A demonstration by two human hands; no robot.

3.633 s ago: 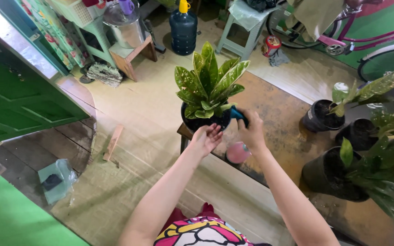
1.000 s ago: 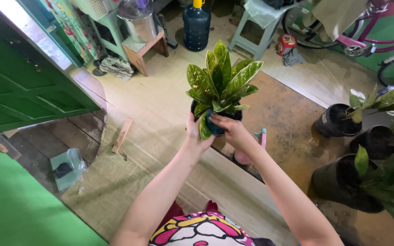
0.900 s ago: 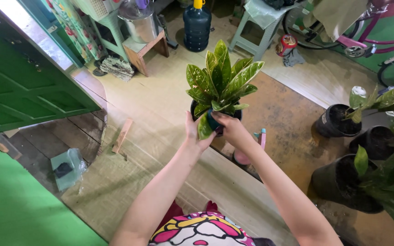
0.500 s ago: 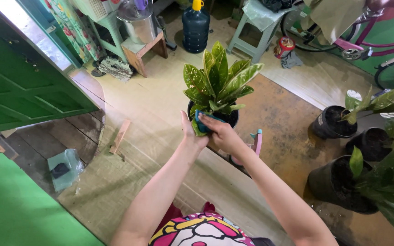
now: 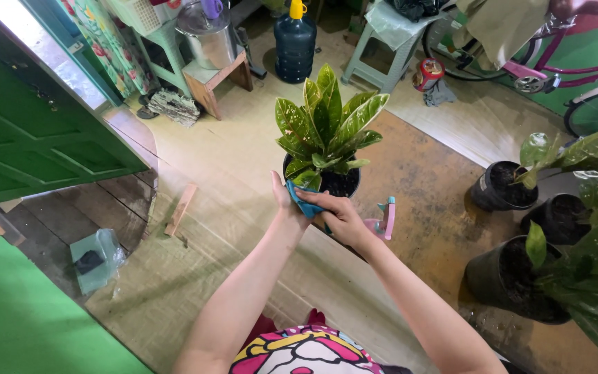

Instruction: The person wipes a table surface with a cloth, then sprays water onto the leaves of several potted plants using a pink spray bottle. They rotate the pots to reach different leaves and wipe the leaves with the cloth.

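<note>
Since a second ago both hands have slid down to the leaf [image 5: 307, 180] tip. Left hand [image 5: 284, 202] cups beneath it, fingers apart; right hand [image 5: 338, 216] presses the blue cloth [image 5: 304, 203] on top, beside the black pot [image 5: 340, 184]. Light, supported strokes seem wise to avoid tearing.

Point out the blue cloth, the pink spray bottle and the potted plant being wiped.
blue cloth [image 5: 304, 203], head view, on the fold near the leaf.
pink spray bottle [image 5: 385, 220], head view, on its trigger head.
potted plant [image 5: 328, 125], head view, on its central leaves.
</note>
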